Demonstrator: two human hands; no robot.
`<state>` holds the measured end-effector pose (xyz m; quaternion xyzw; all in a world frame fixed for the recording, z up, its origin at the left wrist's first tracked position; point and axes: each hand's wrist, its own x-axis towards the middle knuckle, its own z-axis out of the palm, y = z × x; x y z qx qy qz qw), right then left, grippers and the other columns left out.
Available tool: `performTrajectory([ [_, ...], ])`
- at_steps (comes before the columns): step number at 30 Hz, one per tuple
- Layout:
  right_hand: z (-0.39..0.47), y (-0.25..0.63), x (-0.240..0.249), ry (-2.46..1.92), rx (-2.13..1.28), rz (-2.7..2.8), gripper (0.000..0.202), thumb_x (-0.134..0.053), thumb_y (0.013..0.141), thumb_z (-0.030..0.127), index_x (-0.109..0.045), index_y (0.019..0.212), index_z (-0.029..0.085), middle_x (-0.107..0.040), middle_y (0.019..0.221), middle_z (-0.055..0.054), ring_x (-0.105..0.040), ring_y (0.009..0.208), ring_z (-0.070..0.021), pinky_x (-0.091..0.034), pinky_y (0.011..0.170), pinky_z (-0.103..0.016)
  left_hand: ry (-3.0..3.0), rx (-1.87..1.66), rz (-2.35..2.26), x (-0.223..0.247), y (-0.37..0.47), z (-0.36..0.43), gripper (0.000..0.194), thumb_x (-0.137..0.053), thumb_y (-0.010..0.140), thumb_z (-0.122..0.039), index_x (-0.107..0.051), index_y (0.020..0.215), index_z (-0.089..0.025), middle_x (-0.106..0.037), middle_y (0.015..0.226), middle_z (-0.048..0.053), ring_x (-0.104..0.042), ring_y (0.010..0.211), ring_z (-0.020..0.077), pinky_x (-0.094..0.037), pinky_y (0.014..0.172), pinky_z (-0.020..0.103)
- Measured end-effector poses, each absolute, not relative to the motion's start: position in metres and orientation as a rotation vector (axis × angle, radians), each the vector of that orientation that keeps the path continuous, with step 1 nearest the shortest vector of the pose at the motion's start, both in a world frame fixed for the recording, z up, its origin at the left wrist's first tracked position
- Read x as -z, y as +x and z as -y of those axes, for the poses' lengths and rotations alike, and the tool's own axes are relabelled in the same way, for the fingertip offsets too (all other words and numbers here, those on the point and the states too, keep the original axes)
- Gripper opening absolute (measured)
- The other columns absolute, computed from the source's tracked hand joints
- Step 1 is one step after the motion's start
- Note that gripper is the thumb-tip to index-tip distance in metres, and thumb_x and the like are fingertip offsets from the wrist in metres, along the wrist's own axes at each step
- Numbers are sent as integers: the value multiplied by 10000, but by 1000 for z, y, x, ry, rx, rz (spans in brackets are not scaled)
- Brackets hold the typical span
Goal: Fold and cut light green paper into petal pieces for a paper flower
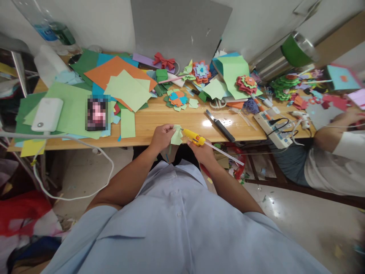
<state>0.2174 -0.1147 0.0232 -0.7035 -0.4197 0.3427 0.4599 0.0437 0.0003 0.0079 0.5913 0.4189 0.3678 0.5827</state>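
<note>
In the center of the frame, we are pinching a pale green paper piece [177, 137] with notched edges between the thumb and fingers of our left hand [163, 137], and we are holding it up at the near edge of the wooden table [159, 118]. Just right of it, our right hand [203, 151] is gripping a yellow glue gun [195, 137], whose nozzle is pointing left at the paper; we are not managing to tell whether the tip is touching it. A translucent glue stick [224, 152] is jutting from the gun's back toward the lower right. Right of center, a black utility knife [223, 129] is lying aslant on the tabletop. Above our hands, a blue, orange and green paper flower [177, 99] is resting near loose green scraps. Toward the upper left, an orange sheet [107, 70] is overlapping other colored papers, and a white power bank [48, 114] is lying on green sheets at the left. On the right, a white power strip [268, 127] is carrying several plugs, and a person in a white sleeve [350, 146] is sitting by the frame's edge.
</note>
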Motion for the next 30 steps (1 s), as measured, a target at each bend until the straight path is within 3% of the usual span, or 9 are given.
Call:
performTrajectory([
  [19, 117, 216, -23, -1703, -902, 1024, 309, -793, 787, 472, -717, 920, 204, -759, 889, -46, -661, 766, -209, -548, 766, -368, 1346, -865, -993, -9, 44, 0, 326, -690, 840, -413, -813, 1001, -158, -823, 943, 58, -726, 790, 188, -554, 714, 284],
  [30, 118, 217, -25, -1703, -929, 1014, 319, -803, 780, 472, -736, 924, 196, -767, 884, -60, -664, 772, -212, -543, 731, -354, 1342, -872, -982, -14, 44, 2, 304, -687, 842, -390, -824, 990, -164, -820, 917, 45, -719, 764, 182, -559, 698, 282],
])
